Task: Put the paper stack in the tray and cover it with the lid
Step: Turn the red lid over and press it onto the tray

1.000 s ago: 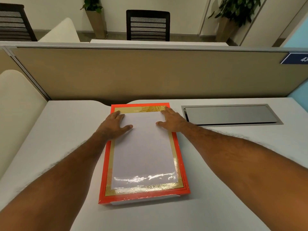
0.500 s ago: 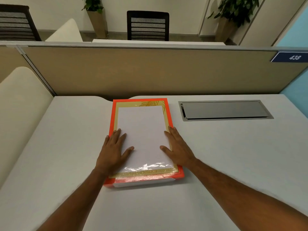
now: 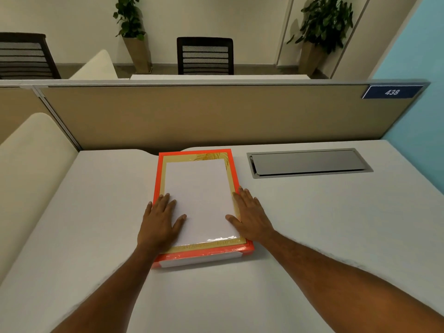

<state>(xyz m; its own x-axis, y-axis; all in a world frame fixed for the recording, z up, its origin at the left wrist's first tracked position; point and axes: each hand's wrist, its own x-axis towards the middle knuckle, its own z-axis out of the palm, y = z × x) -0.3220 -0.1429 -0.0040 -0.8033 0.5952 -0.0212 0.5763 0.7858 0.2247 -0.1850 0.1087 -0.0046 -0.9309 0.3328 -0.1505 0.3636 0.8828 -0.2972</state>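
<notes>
1. An orange-rimmed lid (image 3: 195,153) with a gold inner border and a white middle panel lay flat on the white desk (image 3: 312,224), just left of a grey metal cable hatch (image 3: 308,162) set into the desktop.
2. Under the lid's near edge a white tray (image 3: 200,260) showed as a thin strip; the lid sat over it and covered it.
3. The paper stack could not be seen, and whether it was inside the tray could not be told.
4. The left hand (image 3: 159,221) lay flat and spread on the near left part of the lid, palm down, fingers stretched out and thumb pointing inward; it gripped nothing.
5. The right hand (image 3: 249,216) lay flat and spread on the near right edge of the lid, fingers along the orange rim, thumb on the white panel; it gripped nothing either.
6. A beige partition (image 3: 216,116) rose behind the desk, with a blue sign (image 3: 392,92) reading 438 at its right end.
</notes>
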